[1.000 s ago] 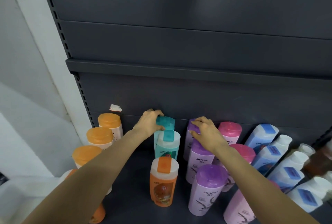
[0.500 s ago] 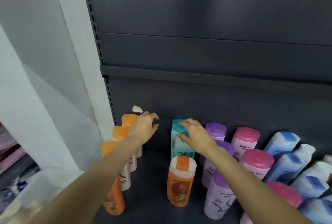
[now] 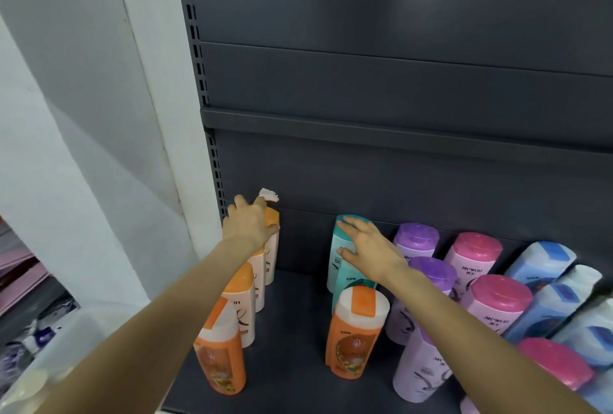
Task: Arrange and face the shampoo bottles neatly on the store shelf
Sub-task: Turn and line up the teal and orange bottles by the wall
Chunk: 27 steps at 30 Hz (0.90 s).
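On the dark shelf (image 3: 292, 330), rows of shampoo bottles stand upright. My left hand (image 3: 248, 224) lies over the rearmost orange-capped white bottle (image 3: 273, 219) of the left row, fingers spread, thumb at the cap's front. My right hand (image 3: 368, 251) grips the top of the teal bottle (image 3: 336, 269) at the back, fingers over the cap and thumb on the front. An orange bottle (image 3: 355, 337) stands in front of the teal one, and another orange bottle (image 3: 222, 364) fronts the left row. Purple bottles (image 3: 416, 241), pink bottles (image 3: 476, 251) and blue bottles (image 3: 544, 261) fill the right.
A bare strip of shelf floor runs between the left row and the teal column. The edge of an upper shelf (image 3: 365, 125) juts out above. A white pillar (image 3: 159, 148) borders the shelf's left side, with a clear plastic bin (image 3: 49, 364) below it. A torn sticker (image 3: 268, 195) clings to the back panel.
My left hand left the teal bottle and moved left onto the back orange-capped bottle. My right hand moved from the purple bottle to the teal one. The view swung left.
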Available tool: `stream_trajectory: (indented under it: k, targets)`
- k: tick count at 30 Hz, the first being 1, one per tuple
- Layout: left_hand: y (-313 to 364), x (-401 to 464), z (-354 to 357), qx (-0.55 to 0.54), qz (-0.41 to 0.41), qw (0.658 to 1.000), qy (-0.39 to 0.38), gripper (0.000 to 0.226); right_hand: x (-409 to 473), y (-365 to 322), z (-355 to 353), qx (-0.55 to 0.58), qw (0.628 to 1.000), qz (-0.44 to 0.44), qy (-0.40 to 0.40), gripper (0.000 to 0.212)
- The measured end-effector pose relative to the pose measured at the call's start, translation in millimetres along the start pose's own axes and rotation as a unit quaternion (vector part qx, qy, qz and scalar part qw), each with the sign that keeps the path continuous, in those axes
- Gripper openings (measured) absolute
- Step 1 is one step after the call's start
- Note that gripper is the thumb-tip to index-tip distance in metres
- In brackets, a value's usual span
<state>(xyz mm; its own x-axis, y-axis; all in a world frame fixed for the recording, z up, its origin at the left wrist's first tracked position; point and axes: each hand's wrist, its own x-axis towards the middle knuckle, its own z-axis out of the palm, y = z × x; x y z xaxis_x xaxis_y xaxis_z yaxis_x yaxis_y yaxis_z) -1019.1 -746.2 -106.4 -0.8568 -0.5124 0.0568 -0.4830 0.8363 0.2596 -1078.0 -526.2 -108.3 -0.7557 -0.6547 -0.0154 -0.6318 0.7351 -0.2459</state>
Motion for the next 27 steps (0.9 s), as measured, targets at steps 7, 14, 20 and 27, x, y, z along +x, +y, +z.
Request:
stream_trajectory:
  k: [7,14,20,27]
  targets:
    - [4,5,-4,0.0,0.049,0.998,-0.039,0.064,1,1,-1,0.003,1.0,0.004,0.0,0.06]
    - [10,-5,-13,-0.072,0.115,0.99,-0.025,0.053,3,0,-4,0.014,1.0,0.008,-0.009,0.062]
    - [16,-22,-47,-0.113,0.158,0.981,0.03,0.053,1,-21,-15,0.064,0.997,0.034,0.007,0.057]
    - [6,-49,-99,-0.204,0.169,0.957,0.119,0.053,-8,-68,-44,0.189,0.98,0.031,0.042,0.051]
